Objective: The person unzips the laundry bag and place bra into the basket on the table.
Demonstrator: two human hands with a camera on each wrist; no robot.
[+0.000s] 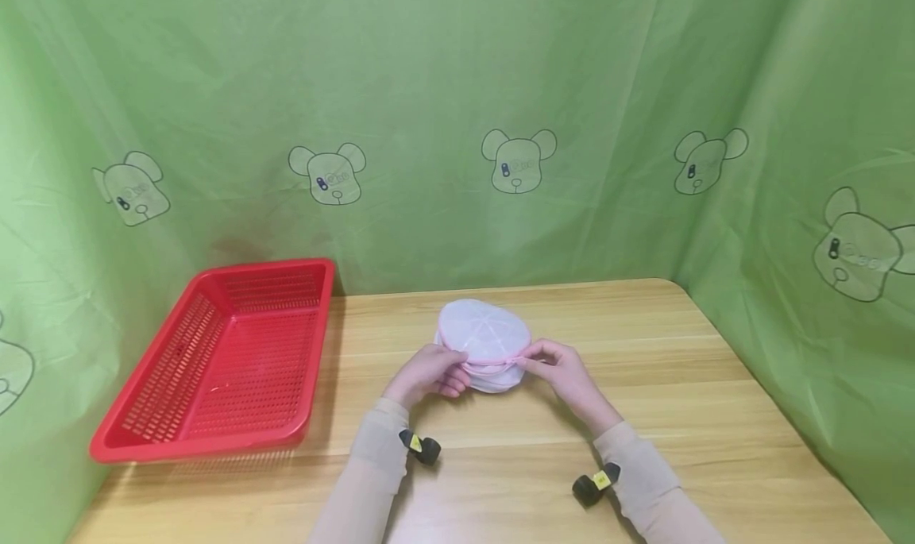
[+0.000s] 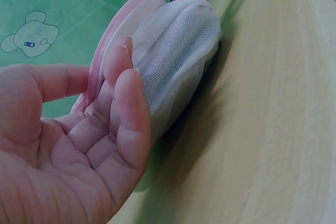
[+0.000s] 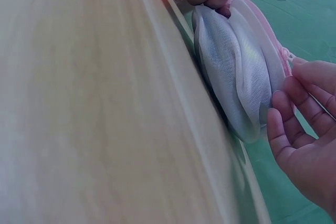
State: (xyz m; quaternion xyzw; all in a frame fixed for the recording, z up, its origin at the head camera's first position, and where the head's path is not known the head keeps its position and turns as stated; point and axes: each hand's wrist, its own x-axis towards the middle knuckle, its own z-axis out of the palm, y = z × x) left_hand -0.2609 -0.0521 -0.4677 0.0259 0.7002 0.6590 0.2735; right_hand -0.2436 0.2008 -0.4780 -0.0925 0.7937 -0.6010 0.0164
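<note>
A round white mesh laundry bag point(image 1: 486, 329) with a pink zipper along its edge is on the wooden table, tilted toward me. On its near left side, my left hand point(image 1: 429, 371) pinches the zippered rim between thumb and fingers. The pink zipper point(image 2: 105, 45) runs up from that grip in the left wrist view. My right hand point(image 1: 565, 373) is at the bag's right edge, where its thumb and forefinger pinch the zipper pull point(image 3: 287, 55). Soft folds of mesh point(image 3: 236, 72) bulge below the zipper. Whatever is inside the bag cannot be seen.
To the left stands a red plastic basket point(image 1: 307, 385) with slotted walls, on the wooden table point(image 1: 608, 464). Green curtains point(image 1: 429, 234) printed with bear heads enclose the table at the back and both sides. Each wrist wears a small black camera.
</note>
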